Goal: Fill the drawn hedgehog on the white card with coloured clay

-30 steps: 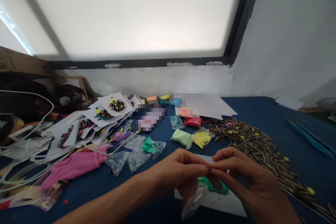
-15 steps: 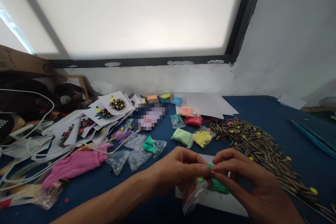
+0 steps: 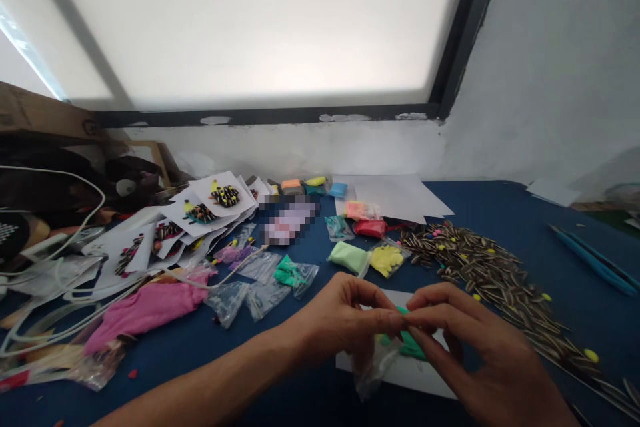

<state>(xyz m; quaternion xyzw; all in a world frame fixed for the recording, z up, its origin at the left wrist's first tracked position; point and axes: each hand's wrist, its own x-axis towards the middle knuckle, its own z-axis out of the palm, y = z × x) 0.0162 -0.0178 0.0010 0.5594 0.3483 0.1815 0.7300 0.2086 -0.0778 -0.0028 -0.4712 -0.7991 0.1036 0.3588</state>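
My left hand (image 3: 363,317) is closed, its thumb and forefinger pinched together. A clear plastic bag (image 3: 373,373) hangs beneath its fingers and appears gripped by them. The fingertips of my right hand (image 3: 463,330) meet those of the left in a pinch; whatever lies between them is too small and covered to make out. Under both hands is a white paper sheet (image 3: 425,380) with a green clay shape (image 3: 413,345) on it, partly hidden by the fingers. Just beyond the hands lie a pale green clay pack (image 3: 349,257) and a bag of yellow clay (image 3: 386,259).
Striped sunflower seeds (image 3: 490,287) spread along the right, near blue tweezers (image 3: 595,260). Decorated paper cards (image 3: 220,193) are piled at the left behind pink clay (image 3: 150,310) and a white cable (image 3: 235,273). Blank sheets (image 3: 395,193) lie by the wall.
Both hands stay pinched together in nearly the same place. A small orange bit seen between the fingertips before is now hidden. The view has shifted slightly.
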